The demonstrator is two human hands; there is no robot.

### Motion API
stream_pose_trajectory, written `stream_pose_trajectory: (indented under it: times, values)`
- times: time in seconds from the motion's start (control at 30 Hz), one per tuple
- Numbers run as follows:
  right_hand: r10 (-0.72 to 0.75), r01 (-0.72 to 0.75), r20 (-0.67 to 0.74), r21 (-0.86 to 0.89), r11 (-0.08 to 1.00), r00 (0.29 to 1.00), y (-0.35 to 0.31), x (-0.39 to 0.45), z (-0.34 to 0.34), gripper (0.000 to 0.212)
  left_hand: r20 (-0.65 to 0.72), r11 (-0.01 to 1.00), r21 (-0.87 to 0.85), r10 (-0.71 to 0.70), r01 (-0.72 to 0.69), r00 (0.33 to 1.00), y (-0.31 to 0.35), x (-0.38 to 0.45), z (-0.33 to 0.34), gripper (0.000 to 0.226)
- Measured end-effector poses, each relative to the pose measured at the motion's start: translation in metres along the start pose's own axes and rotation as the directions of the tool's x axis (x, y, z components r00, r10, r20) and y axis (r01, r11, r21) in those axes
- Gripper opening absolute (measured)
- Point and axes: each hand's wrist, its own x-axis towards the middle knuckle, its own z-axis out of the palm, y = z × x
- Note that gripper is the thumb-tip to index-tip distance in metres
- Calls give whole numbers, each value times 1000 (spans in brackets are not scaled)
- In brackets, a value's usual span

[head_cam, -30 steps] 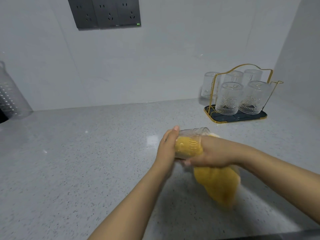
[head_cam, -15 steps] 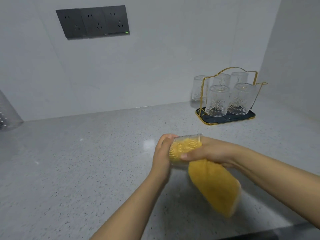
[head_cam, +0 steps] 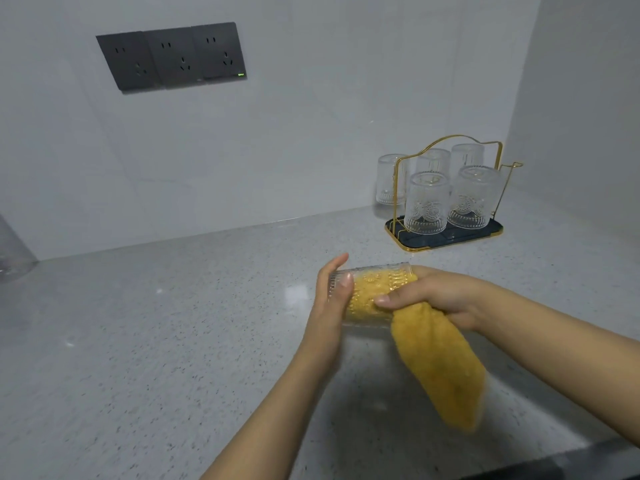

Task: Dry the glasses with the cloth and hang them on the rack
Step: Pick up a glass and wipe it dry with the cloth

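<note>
A clear ribbed glass point(head_cam: 372, 292) lies sideways in mid-air above the countertop, its base cupped in my left hand point(head_cam: 332, 306). A yellow cloth point(head_cam: 440, 362) is stuffed into the glass and hangs down from its mouth. My right hand point(head_cam: 440, 299) grips the cloth at the mouth of the glass. At the back right stands a gold wire rack point(head_cam: 450, 147) on a dark tray point(head_cam: 446, 239), with several glasses point(head_cam: 427, 204) hung upside down on it. One more glass point(head_cam: 389, 180) stands behind the rack's left side.
The grey speckled countertop point(head_cam: 156, 341) runs to a white wall with a dark triple socket panel point(head_cam: 173, 58). A clear plastic container point(head_cam: 10, 251) shows at the left edge. A side wall closes the right, just past the rack.
The glass has been turned in my hands, with more cloth pushed inside it. The hanging end of the cloth has swung slightly. The view has shifted a little.
</note>
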Motion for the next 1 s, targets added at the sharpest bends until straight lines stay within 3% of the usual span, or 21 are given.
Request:
stream_pose_trajectory:
  times: [0.07,0.1,0.13,0.17,0.2,0.23,0.27,0.3,0.37,0.4,0.47,0.5,0.53,0.63,0.7,0.77,0.8,0.87,0.9,0.93,1.0]
  values:
    - [-14,15,34,-5,1000,999,2,3,6,48,-69,993,43,110,-107,992,0,-1,1,34]
    - [-29,34,51,-99,994,998,3,3,10,48,-113,996,34,87,-84,990,1,0,0,32]
    - [-41,61,68,-318,946,997,4,2,14,47,-150,1000,2,7,-7,989,2,0,-1,33]
    - [-43,94,96,-629,771,994,8,1,17,46,-159,991,-48,-135,129,978,5,0,-3,35]
    - [-15,113,120,-874,473,993,13,3,18,46,-123,950,-99,-307,296,944,8,-1,-4,37]
    - [1,136,139,-973,187,990,19,4,18,47,-58,890,-115,-450,441,891,11,-1,-5,39]
    - [4,160,161,-986,34,987,21,3,20,46,-3,840,-118,-534,530,845,13,-1,-6,42]
    - [-7,190,190,-982,11,982,21,2,21,45,26,817,-128,-564,562,825,13,-3,-6,45]
    - [-80,223,215,-968,118,973,11,1,17,42,91,830,-187,-517,525,851,11,-2,-6,55]
    - [-106,202,182,-953,225,978,5,0,13,38,126,842,-213,-479,495,869,12,-1,-4,59]
    - [-90,112,72,-798,592,993,-5,-3,4,29,145,888,-244,-365,390,920,15,1,-2,57]
    - [-58,76,49,-605,792,997,-9,-4,0,31,117,916,-252,-291,312,950,14,1,0,53]
    - [-40,50,34,-390,920,999,-10,-4,-2,35,74,945,-237,-213,225,974,12,0,2,50]
    - [15,-17,-43,-38,999,999,-8,1,-1,46,1,997,-69,21,-21,1000,2,-1,4,49]
    - [5,-6,-35,-38,999,999,-4,4,6,45,-56,995,-6,94,-95,994,2,-1,3,41]
    - [-50,47,-4,-235,971,999,0,3,17,43,-130,997,-18,74,-77,989,2,1,-1,38]
    - [-84,82,19,-485,870,996,4,2,21,42,-154,999,-43,8,-15,988,3,1,-2,40]
    - [-79,90,66,-935,343,995,12,4,21,41,-127,976,-97,-208,197,970,7,-1,-2,44]
    - [-31,83,80,-991,102,996,14,4,21,38,-76,943,-105,-324,316,943,9,-2,-1,46]
    - [7,87,87,-996,-23,996,15,2,21,35,-18,904,-112,-417,413,909,11,-4,-1,48]
    - [-19,140,142,-987,-82,990,8,-1,20,32,111,840,-148,-510,522,853,14,-6,-1,57]
